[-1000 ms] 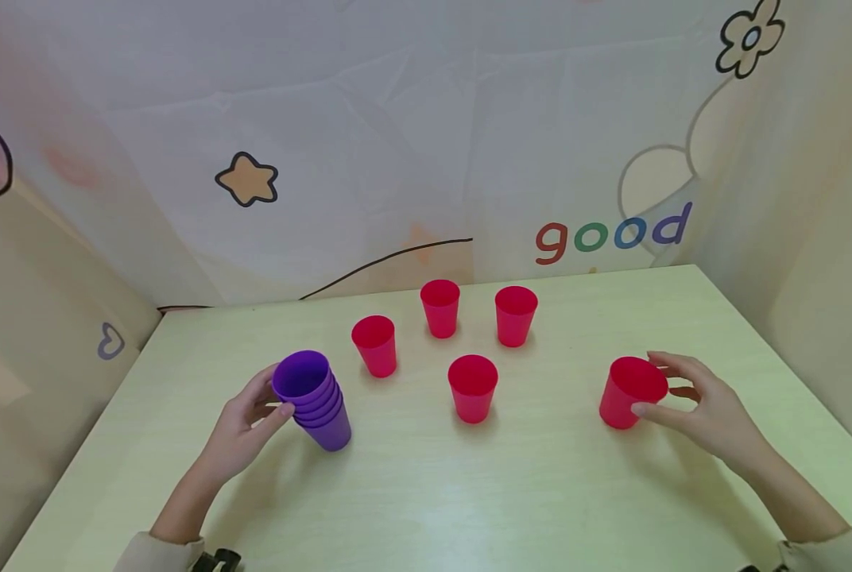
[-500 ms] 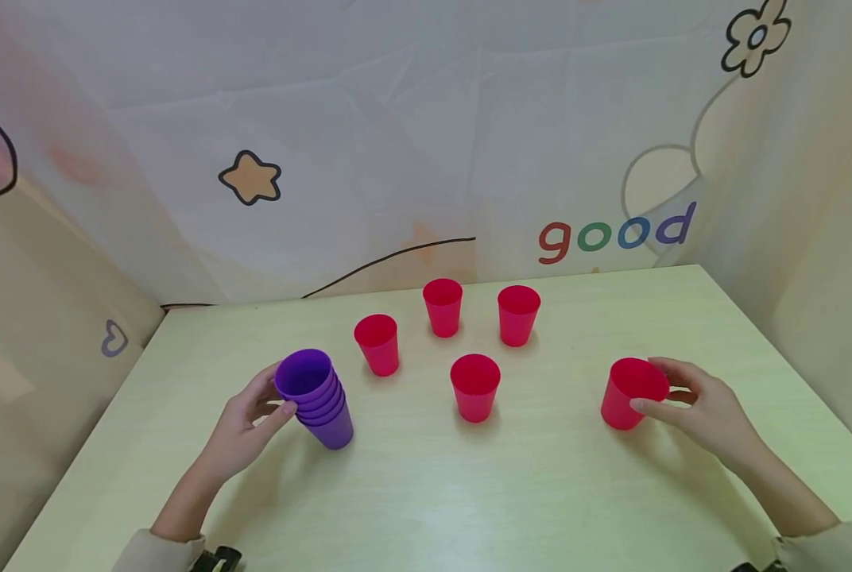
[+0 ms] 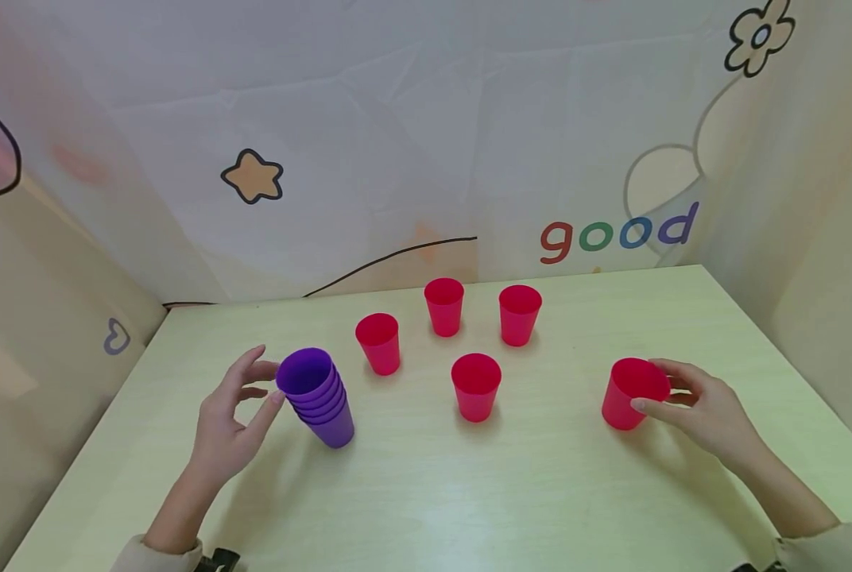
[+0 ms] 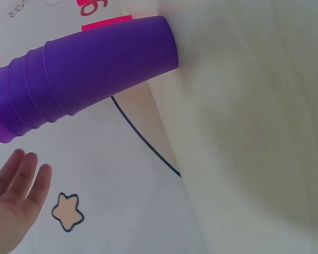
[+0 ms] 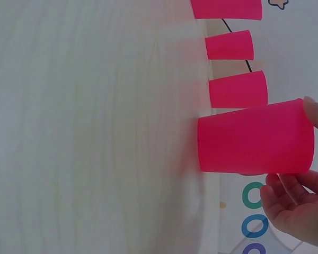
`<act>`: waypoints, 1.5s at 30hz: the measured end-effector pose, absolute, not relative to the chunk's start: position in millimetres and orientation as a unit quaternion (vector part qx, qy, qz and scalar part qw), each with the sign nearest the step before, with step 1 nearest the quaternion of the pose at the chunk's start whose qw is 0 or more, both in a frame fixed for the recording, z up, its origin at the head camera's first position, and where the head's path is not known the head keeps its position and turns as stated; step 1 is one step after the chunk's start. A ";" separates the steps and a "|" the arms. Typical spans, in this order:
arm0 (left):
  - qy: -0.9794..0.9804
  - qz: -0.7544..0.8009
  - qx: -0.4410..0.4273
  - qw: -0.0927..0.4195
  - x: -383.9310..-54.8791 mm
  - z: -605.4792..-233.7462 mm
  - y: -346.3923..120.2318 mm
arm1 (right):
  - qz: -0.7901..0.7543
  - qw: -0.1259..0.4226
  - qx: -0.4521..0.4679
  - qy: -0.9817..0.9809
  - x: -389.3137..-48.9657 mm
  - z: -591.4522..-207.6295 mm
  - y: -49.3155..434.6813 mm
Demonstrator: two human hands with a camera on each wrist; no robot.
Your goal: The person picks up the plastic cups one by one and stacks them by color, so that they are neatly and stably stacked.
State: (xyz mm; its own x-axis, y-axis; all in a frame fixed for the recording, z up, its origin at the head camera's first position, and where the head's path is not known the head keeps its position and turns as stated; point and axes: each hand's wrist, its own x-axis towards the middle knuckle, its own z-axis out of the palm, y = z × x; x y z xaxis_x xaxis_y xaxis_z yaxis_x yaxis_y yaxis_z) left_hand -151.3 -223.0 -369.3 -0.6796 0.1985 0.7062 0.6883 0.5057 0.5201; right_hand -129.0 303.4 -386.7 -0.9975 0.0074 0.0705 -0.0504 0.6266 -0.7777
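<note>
A stack of several nested purple cups [image 3: 319,397] stands upright on the left part of the table. My left hand [image 3: 222,433] is beside its left side, thumb and fingers spread. In the left wrist view, a gap shows between those fingers [image 4: 29,177] and the stack. On the right, a red cup [image 3: 629,397] stands upright, and my right hand [image 3: 715,417] holds it near the rim. The thumb is on the near side, the fingers on the far side; the right wrist view shows the thumb at the rim of the red cup [image 5: 254,137].
Several other red cups stand upright between the hands: one at front centre [image 3: 475,389], one to the left [image 3: 379,345], and two at the back, a middle one [image 3: 444,308] and a right one [image 3: 519,316]. A printed cloth [image 3: 369,159] rises behind the pale table [image 3: 426,492].
My left hand has let go of the purple stack and drawn slightly left, its fingers spreading. The right hand keeps its hold on the red cup, and the cups stay in place.
</note>
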 end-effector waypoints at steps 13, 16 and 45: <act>-0.733 -0.496 -0.328 0.330 -139.2 -346.9 -203.3 | 0.426 0.020 0.004 -0.904 -131.7 -387.0 303.7; -0.732 -0.501 -0.337 0.317 -137.5 -345.3 -196.4 | 0.426 0.019 0.004 -0.904 -131.6 -385.9 303.0; -0.749 -0.504 -0.377 0.205 -140.6 -348.2 -133.9 | 0.426 0.005 0.017 -0.904 -132.7 -385.5 305.4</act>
State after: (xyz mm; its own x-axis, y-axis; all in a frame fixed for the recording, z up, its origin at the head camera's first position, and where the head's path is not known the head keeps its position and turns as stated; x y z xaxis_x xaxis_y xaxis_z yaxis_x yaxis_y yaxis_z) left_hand -140.6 -133.9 -348.2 -0.6312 0.3581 0.6880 0.7722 0.2066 0.6009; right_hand -132.7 305.4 -385.5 -0.9993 -0.0269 0.0248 -0.0362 0.6357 -0.7711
